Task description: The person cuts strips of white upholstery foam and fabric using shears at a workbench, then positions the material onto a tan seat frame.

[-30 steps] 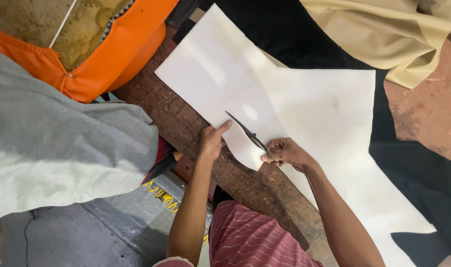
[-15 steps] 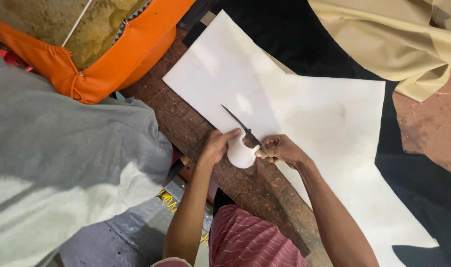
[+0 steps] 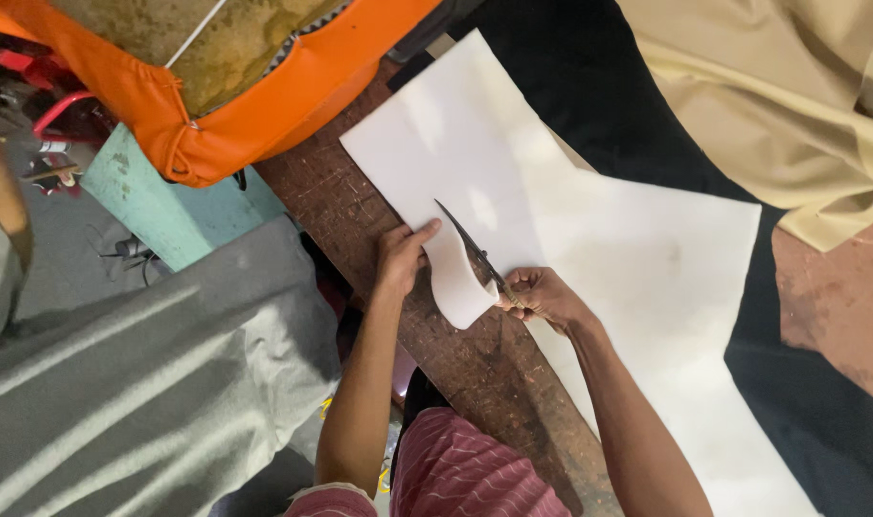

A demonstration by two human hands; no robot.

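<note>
A large white sheet (image 3: 589,239) lies across a worn wooden table (image 3: 455,373). My right hand (image 3: 542,295) grips a pair of dark scissors (image 3: 470,251) whose blades point up and left into the sheet. A cut strip of the sheet (image 3: 455,278) curls down over the table's near side. My left hand (image 3: 403,254) pinches that strip at its upper left edge, just left of the blades.
Black cloth (image 3: 609,86) lies under the sheet, with tan fabric (image 3: 791,96) at the top right. An orange-edged cushion (image 3: 235,86) sits at the top left, a grey cloth (image 3: 139,383) at the lower left. My maroon striped garment (image 3: 465,469) is below.
The scissors have travelled further up and left into the sheet. The cut strip has grown longer and curls down more. My left hand has followed it upward.
</note>
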